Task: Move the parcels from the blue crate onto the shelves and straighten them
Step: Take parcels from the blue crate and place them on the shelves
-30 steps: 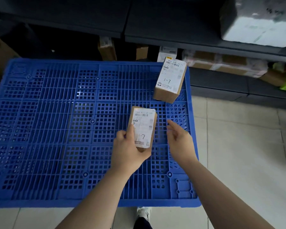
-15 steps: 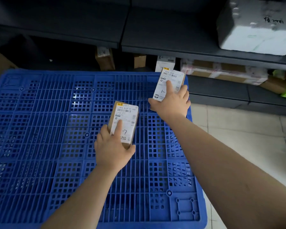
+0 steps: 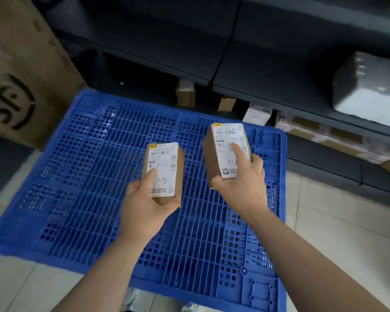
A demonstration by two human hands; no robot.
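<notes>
Blue grid-patterned crate (image 3: pixel 99 176); brown parcels (image 3: pixel 180 174), white labels; dark grey shelves (image 3: pixel 279 75); pale floor tiles (image 3: pixel 324 221).

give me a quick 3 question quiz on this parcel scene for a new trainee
1. True or false: the left hand grips a small brown cardboard parcel with a white label, and the right hand grips a second such parcel.
2. How many parcels lie unheld on the blue plastic slatted crate? A) none B) two C) four
3. Fill in: the handwritten mark on the label of the left hand's parcel reads ___.
Key: 1 true; 2 A; 3 1-7.
</notes>
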